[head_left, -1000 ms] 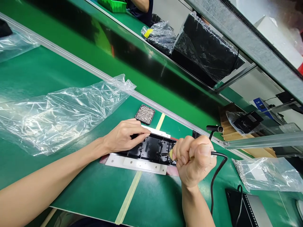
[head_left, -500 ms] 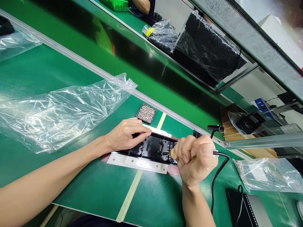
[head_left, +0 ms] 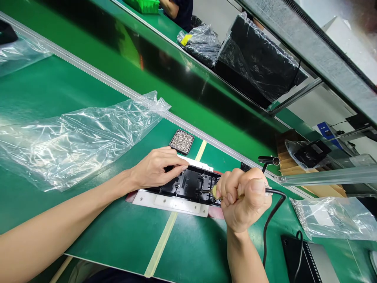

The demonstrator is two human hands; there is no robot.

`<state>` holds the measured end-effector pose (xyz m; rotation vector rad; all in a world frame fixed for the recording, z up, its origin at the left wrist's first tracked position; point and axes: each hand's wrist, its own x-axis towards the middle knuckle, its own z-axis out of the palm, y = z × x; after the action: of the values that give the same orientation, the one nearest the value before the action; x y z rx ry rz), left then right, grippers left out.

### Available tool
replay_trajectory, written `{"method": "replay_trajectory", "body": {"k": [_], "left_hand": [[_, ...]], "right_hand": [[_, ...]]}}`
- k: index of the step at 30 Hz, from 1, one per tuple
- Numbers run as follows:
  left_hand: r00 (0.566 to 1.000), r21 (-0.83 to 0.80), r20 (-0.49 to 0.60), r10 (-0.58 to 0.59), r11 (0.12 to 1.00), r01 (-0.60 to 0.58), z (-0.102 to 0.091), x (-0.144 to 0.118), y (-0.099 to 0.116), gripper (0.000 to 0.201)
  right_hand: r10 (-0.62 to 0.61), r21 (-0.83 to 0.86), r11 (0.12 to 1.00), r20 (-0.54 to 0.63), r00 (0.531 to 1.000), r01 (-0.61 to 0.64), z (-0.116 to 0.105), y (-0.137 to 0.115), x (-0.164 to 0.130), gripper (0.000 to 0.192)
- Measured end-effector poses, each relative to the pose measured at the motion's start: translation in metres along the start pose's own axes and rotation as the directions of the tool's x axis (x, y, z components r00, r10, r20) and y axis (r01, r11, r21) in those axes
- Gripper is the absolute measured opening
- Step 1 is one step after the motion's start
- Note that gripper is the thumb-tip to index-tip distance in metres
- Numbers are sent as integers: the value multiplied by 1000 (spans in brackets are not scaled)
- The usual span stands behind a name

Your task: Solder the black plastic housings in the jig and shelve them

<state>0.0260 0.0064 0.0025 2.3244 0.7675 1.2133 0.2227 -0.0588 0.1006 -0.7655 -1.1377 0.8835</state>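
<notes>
A long black plastic housing (head_left: 188, 184) with raised posts lies in a white fixture (head_left: 176, 205) on the green bench. My right hand (head_left: 244, 196) is wrapped round a corded soldering iron (head_left: 215, 191), and its thin tip points left, down into the housing. Most of its handle is hidden in my fist. My left hand (head_left: 159, 167) rests over the housing's left end, with thumb and forefinger pinched together near the far rim. Whatever lies between those fingertips is too small to make out. Behind the fixture stands a small black tray (head_left: 182, 141) full of tiny metal inserts.
A clear plastic bag (head_left: 79, 137) covers the left of the bench. The iron's black cord (head_left: 269, 224) loops down at right, near another bag (head_left: 335, 218) and a dark box-like unit (head_left: 312, 259). A metal rail (head_left: 97, 76) runs behind. Across from me sits another person (head_left: 179, 11).
Both hands, the soldering iron and the housing look the same as half a second ago. Across the bench, the other person's arm has shifted slightly.
</notes>
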Motion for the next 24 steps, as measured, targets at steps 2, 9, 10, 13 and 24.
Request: {"method": "replay_trajectory", "body": {"k": [2,9,10,13,24], "left_hand": [[1000,1,2,2,1000,-2,0,0,0,15],[1000,-20,-1,2,1000,-2,0,1,0,12],[1000,-21,0,3,1000,-3,0,1,0,12],[1000,-18,1,3,1000,-3,0,1,0,12],[1000,-22,-2,4,1000,-4,-1,1,1,13]], "right_hand": [[2,-13,1000,-1,1000,-2,0,0,0,39],[-1,-19,1000,-9,1000,0,-1,0,0,38],[4,-11,1000,-8,1000,-4,-1,0,-1,38],[15,8,1000,-11,1000,-14,-1,0,-1,38],[-1,-4,1000,-14,1000,1,-1,1,-2,38]]}}
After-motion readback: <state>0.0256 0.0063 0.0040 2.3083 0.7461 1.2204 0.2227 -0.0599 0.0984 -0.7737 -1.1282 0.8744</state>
